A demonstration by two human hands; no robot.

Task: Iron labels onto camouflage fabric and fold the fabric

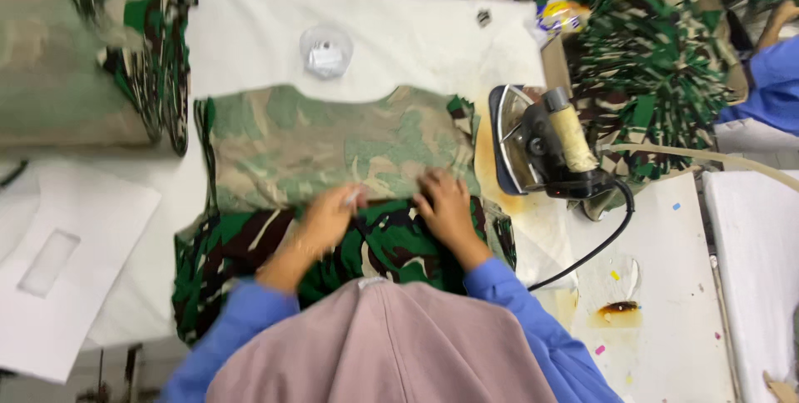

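- the white padded table (pixel 416 32) fills the middle of the frame, its bare top giving a flat surface for pressing cloth; scorch marks show at lower right beside the cord.
- heaps of camouflage fabric (pixel 657 78) sit at the upper right, and another stack (pixel 83 45) at the upper left, both pushed to the edges so the middle stays free for one piece.
- the camouflage garment piece (pixel 333 153) lies flat in the centre of the frame, its pale inner side up on the upper half and its dark green face showing on the lower half, as if a fold runs across where the hands rest.
- a white paper sheet (pixel 58 270) lies at the lower left, off to the side of the work.
- the iron (pixel 541 141) stands tipped on its side right of centre, sole turned away from the cloth, its black cord trailing down and within reach of the right hand.
- the right hand (pixel 445 203) lies flat on the fold line, fingers spread and pressing the cloth down to hold it.
- the left hand (pixel 329 220) is blurred; it seems to pinch a small pale object at the fold, though i cannot tell what.
- a small clear plastic packet (pixel 326 52) rests at upper centre, above the garment.
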